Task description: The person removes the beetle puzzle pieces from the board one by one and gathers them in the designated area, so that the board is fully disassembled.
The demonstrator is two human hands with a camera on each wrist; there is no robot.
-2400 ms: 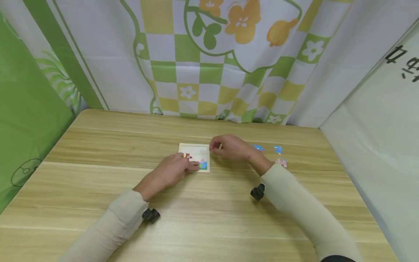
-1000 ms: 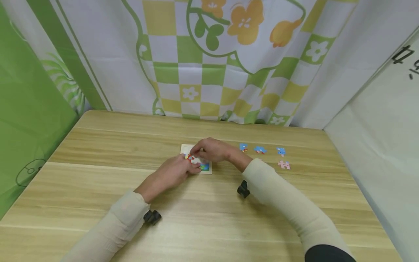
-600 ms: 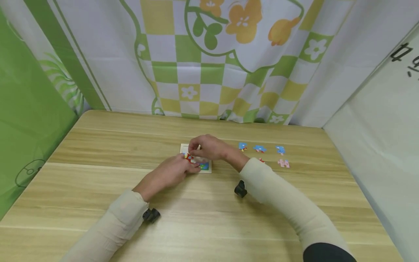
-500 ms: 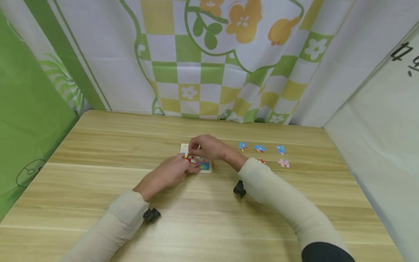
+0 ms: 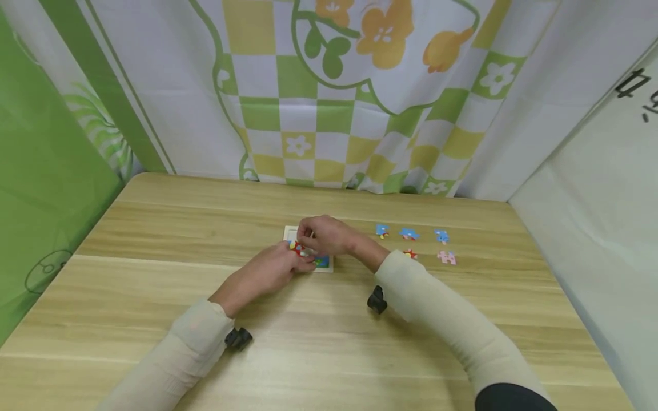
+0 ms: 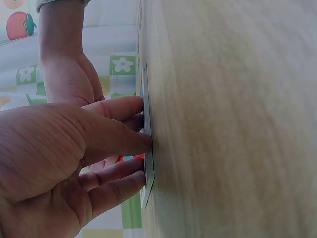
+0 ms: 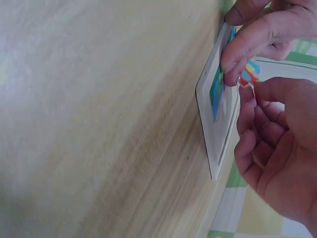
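Observation:
A small wooden puzzle board (image 5: 290, 233) with a pale rim lies flat on the table. Blue-green puzzle pieces (image 7: 216, 94) fill part of its near side. My left hand (image 5: 272, 268) rests over the board's near left, its fingertips down on the board and its thumb at the edge in the left wrist view. Above the board, my right hand (image 5: 328, 234) pinches a red, yellow and blue puzzle piece (image 7: 249, 74) between thumb and index finger, close beside the left fingertips. The right hand's other fingers are curled. Both hands hide much of the board's middle.
Right of the board lie several loose puzzle pieces: a blue one (image 5: 382, 229), a blue-and-red one (image 5: 409, 234), another blue one (image 5: 441, 236), a red-and-yellow one (image 5: 410, 253) and a pink one (image 5: 446, 258). A checked curtain (image 5: 329, 114) hangs behind the table.
My right hand has moved left from the board's right edge to over its middle, then stayed there with small shifts. The left hand has stayed on the board.

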